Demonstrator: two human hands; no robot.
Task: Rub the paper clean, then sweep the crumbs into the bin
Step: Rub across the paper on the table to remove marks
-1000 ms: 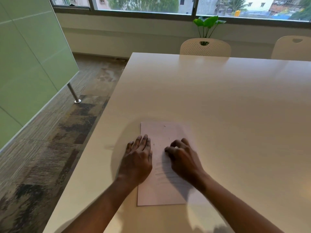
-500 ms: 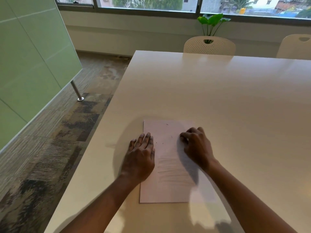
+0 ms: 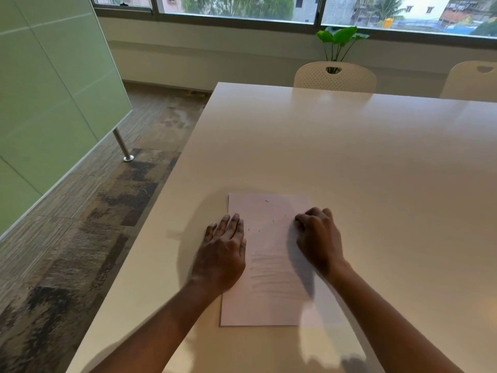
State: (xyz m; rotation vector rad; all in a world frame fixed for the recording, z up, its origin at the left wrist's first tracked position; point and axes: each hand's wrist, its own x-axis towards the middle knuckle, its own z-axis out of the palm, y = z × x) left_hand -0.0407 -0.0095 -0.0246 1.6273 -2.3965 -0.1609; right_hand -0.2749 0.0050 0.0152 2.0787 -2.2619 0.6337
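A white sheet of paper [image 3: 269,265] lies on the white table [image 3: 349,157] near its left front edge. Faint grey pencil lines cross the sheet's lower half. A few small dark crumbs [image 3: 273,220] dot its upper half. My left hand [image 3: 223,254] lies flat, palm down, on the sheet's left edge. My right hand [image 3: 318,238] is curled tight at the sheet's upper right edge, fingertips down on the paper. They pinch a small eraser, which the fingers hide. No bin is in view.
The table's left edge drops to patterned carpet [image 3: 94,224]. A green glass partition on a metal post [image 3: 122,146] stands at the left. Two white chairs [image 3: 334,76] and a potted plant [image 3: 338,40] sit beyond the table's far edge, under the window.
My right hand slid from the middle of the sheet to its upper right edge. My left hand stayed pressed on the left edge.
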